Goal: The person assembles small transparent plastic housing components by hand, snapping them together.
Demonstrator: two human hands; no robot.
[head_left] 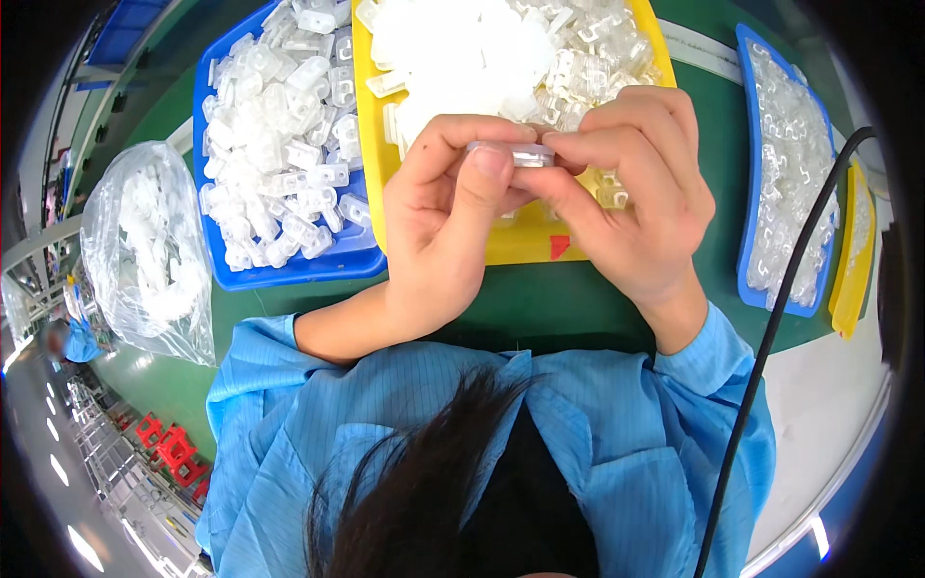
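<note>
Between my two hands is a small clear plastic case (528, 154), held level above the near edge of a yellow tray (511, 249). My left hand (453, 202) pinches its left end between thumb and fingers. At its right end, the thumb and forefinger of my right hand (636, 173) close on it too. Many clear plastic pieces (602, 72) fill the yellow tray, some washed out by glare. To the left, a blue tray (318, 272) holds a heap of whitish, translucent plastic parts (279, 125). Fingers hide part of the case.
A clear plastic bag (149, 250) of white parts lies at the left. On the right stand another blue tray (805, 306) of clear pieces and a narrow yellow tray (853, 260). A black cable (766, 356) hangs along my right side. Red stools (173, 448) stand beyond the table.
</note>
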